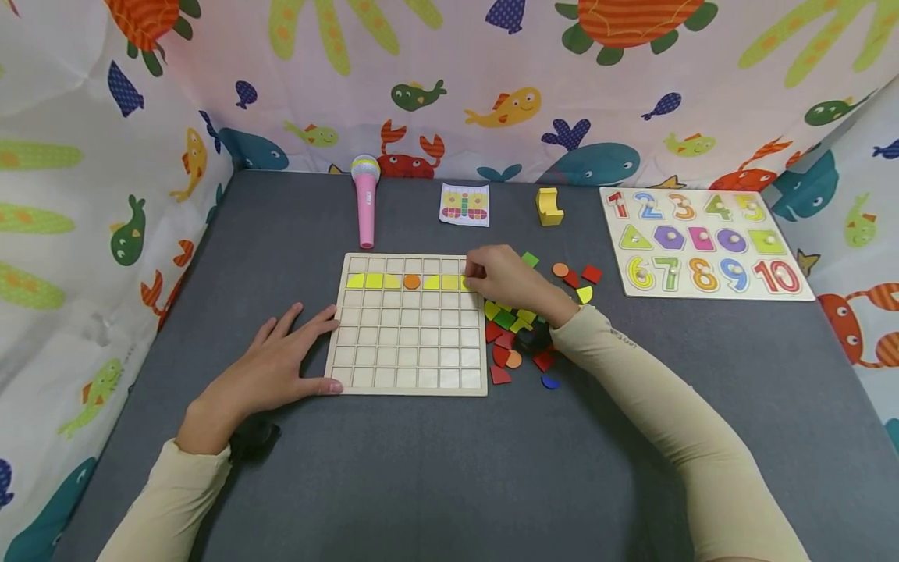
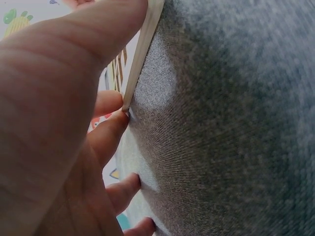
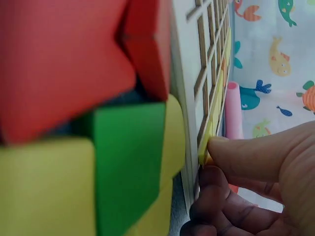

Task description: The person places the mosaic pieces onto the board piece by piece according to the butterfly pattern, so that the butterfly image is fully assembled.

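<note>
A pale wooden grid board (image 1: 407, 394) lies flat on the dark table. Along its second row are yellow tiles (image 1: 374, 281) with one orange round tile (image 1: 412, 282) in the middle. My right hand (image 1: 516, 277) is over the row's right end, where thumb and fingers pinch a yellow tile (image 3: 204, 147) at a cell. With fingers spread, my left hand (image 1: 270, 371) touches the board's left edge, the thumb at the near left corner. Loose red, green, yellow, orange and blue pieces (image 1: 500, 375) lie right of the board, partly hidden by the right hand and wrist.
Behind the board lie a pink microphone (image 1: 366, 207), a small pattern card (image 1: 464, 205) and a yellow block (image 1: 549, 207). A number-and-shape puzzle board (image 1: 712, 243) is at the back right. A printed fish-patterned cloth (image 1: 449, 133) stands around the table's back and sides.
</note>
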Demonstrator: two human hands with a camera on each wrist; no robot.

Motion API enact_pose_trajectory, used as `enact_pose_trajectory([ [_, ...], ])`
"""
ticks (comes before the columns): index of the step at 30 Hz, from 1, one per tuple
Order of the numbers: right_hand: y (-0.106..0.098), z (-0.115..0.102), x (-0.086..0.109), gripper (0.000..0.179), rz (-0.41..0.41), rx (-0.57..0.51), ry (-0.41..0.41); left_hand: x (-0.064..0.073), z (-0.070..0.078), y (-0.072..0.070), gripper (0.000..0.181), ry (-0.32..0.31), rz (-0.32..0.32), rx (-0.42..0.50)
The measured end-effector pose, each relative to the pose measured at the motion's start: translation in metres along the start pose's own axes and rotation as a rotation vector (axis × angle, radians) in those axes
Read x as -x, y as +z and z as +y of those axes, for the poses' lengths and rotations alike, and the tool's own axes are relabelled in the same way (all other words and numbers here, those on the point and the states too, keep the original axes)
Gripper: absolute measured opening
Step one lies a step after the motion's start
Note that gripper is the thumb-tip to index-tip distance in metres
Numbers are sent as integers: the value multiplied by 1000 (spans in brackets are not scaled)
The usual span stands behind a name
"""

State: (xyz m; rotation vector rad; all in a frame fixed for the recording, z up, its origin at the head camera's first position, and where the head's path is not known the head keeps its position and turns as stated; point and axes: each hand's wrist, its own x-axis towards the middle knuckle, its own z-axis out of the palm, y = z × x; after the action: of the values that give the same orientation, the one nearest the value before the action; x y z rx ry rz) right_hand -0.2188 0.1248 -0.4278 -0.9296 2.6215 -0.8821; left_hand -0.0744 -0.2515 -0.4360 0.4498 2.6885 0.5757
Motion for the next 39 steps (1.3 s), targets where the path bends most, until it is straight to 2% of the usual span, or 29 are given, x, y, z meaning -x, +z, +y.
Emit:
enact_pose_trajectory([
  [6, -1, 1, 6, 5, 11, -17, -22, -2, -1, -1, 105, 0, 1, -10],
  [13, -15, 5, 23, 9, -2, -31, -20, -2, 0, -2, 106, -6, -9, -6],
  [29, -58, 45, 69, 17, 146, 8, 125, 0, 1, 0, 107, -15, -12, 9],
  [39, -61, 54, 83, 16, 148, -22, 155, -1, 3, 0, 107, -13, -9, 3],
])
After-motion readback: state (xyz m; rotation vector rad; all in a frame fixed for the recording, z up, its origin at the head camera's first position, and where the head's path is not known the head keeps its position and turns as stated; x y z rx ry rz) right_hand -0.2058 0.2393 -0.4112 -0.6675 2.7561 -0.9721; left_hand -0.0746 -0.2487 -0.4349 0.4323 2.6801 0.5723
